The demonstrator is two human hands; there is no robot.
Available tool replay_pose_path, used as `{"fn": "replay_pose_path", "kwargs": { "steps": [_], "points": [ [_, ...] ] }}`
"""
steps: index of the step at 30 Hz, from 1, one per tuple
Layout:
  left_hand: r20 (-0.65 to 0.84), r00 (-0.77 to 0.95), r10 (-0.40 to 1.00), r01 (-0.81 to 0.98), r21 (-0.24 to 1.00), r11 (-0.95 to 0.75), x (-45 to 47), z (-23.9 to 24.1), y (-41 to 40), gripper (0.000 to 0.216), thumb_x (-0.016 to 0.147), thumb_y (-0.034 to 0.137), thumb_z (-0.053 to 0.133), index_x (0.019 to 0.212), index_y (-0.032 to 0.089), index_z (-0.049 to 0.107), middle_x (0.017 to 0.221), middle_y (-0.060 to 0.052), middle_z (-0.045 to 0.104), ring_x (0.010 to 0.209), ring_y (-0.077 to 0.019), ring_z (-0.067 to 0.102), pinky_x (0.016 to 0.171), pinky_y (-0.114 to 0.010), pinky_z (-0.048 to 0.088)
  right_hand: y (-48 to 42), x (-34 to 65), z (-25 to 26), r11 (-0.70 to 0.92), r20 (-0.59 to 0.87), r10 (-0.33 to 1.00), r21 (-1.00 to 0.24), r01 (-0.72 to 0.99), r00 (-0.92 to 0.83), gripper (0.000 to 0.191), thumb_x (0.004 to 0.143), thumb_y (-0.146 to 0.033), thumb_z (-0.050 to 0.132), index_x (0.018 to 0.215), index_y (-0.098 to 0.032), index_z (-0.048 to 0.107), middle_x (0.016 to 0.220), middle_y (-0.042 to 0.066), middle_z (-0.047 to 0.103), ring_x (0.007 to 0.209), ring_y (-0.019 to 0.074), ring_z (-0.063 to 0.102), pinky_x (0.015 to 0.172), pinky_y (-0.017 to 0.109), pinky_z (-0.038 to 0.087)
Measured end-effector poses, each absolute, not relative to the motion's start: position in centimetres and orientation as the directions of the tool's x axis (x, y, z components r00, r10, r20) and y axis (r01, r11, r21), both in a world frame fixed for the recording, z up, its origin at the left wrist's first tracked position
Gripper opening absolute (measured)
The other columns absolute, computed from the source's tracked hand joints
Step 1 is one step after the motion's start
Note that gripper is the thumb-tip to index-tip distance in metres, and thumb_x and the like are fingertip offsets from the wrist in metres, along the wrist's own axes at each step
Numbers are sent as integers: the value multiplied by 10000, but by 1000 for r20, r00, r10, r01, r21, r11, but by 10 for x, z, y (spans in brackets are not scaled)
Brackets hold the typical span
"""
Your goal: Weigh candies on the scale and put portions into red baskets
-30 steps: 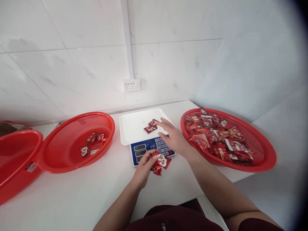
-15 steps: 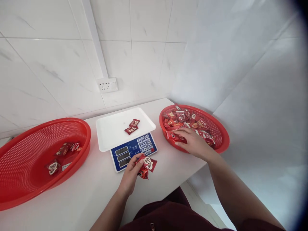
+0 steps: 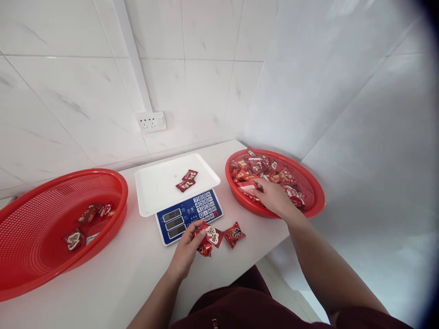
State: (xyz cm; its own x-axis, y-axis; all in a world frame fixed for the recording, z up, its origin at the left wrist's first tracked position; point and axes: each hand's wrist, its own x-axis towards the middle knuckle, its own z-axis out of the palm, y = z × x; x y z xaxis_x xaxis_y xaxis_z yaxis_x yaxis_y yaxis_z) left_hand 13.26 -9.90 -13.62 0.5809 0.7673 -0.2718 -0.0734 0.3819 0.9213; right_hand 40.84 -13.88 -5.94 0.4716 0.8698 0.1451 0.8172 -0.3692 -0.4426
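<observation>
My left hand [image 3: 188,244] pinches some small red snack packets [image 3: 213,236] in front of the scale, one with a cream patch and dark characters. Beside them, a shiny red packet [image 3: 234,235] lies on the table, apart from my right hand. At the near rim of the right red basket [image 3: 310,211], my right hand [image 3: 272,196] has its thumb and fingers closed on a red packet with a pale panel [image 3: 246,186]. Several other red packets fill that basket. Two dark red packets [image 3: 185,184] rest on the white weighing tray [image 3: 157,189].
Under the tray, the blue keypad and displays of the digital scale [image 3: 188,211] face me. A larger red basket [image 3: 37,256] with several packets stands tilted at the left. Behind the white table [image 3: 130,274] rises a tiled wall with a socket [image 3: 151,122].
The shiny red packet that was in my right hand at the basket rim now lies on the table beside my left hand. My right hand is back at the basket, on another packet.
</observation>
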Motion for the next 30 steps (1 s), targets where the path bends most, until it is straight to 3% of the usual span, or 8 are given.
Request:
{"fn": "replay_pose_path", "kwargs": {
  "steps": [3,8,11,14,18,22,25,30],
  "points": [
    [-271,624,733,-53,921,386,134,-134,-101,451,742,459,647,1099,204,543,875,-9,643,733,-130,593,665,-239,475,-136,413,-52,-356,246,812,-509,784,529,163,778,-236,516,875,-227,646,820,44,703,744,225,633,662,326,462],
    [-280,639,717,-38,919,393,134,-132,-103,470,728,455,662,1092,183,541,866,-26,636,735,-143,605,674,-258,481,-122,393,-27,-115,406,705,-744,658,582,220,792,-320,551,972,-212,620,877,50,701,763,204,642,683,323,506],
    [-262,655,709,-47,922,384,134,-133,-103,465,725,450,670,1079,176,547,858,-27,632,745,-146,605,699,-267,482,-105,359,-23,113,484,767,-747,655,420,305,817,-319,535,1102,-225,588,1036,58,676,895,209,639,786,357,516],
    [-267,669,694,-46,917,397,132,-134,-102,485,712,459,682,1077,174,539,883,-35,635,769,-156,610,721,-280,483,-94,328,-27,282,503,857,-637,717,111,370,843,-289,502,1209,-255,544,1240,46,587,1094,217,566,924,397,466],
    [-227,689,688,-60,928,366,130,-136,-101,457,722,455,674,1061,176,548,866,-22,627,760,-145,599,714,-270,474,-105,320,-38,312,260,946,-551,774,-196,362,881,-324,442,1223,-269,548,1220,43,601,1122,225,549,950,423,445],
    [-216,695,686,-42,940,338,129,-138,-99,421,740,437,661,1058,181,556,881,-22,619,782,-144,589,723,-270,473,-135,341,-62,125,-64,980,-549,827,-190,408,877,-373,424,1241,-232,543,1253,78,573,1149,245,525,977,421,412],
    [-263,657,706,-25,929,370,128,-138,-96,463,731,450,662,1085,176,543,926,-39,623,813,-164,600,735,-290,481,-158,355,-87,12,-286,940,-522,853,-188,531,802,-409,529,1298,-222,502,1404,98,424,1290,274,376,1054,418,319],
    [-223,542,811,-37,957,287,124,-137,-84,439,761,430,638,1120,197,543,1085,-59,606,942,-191,597,830,-310,475,-180,353,-119,-63,-435,881,-495,866,-184,662,683,-287,613,1329,-267,469,1473,75,314,1351,274,265,1077,400,271]
  ]
}}
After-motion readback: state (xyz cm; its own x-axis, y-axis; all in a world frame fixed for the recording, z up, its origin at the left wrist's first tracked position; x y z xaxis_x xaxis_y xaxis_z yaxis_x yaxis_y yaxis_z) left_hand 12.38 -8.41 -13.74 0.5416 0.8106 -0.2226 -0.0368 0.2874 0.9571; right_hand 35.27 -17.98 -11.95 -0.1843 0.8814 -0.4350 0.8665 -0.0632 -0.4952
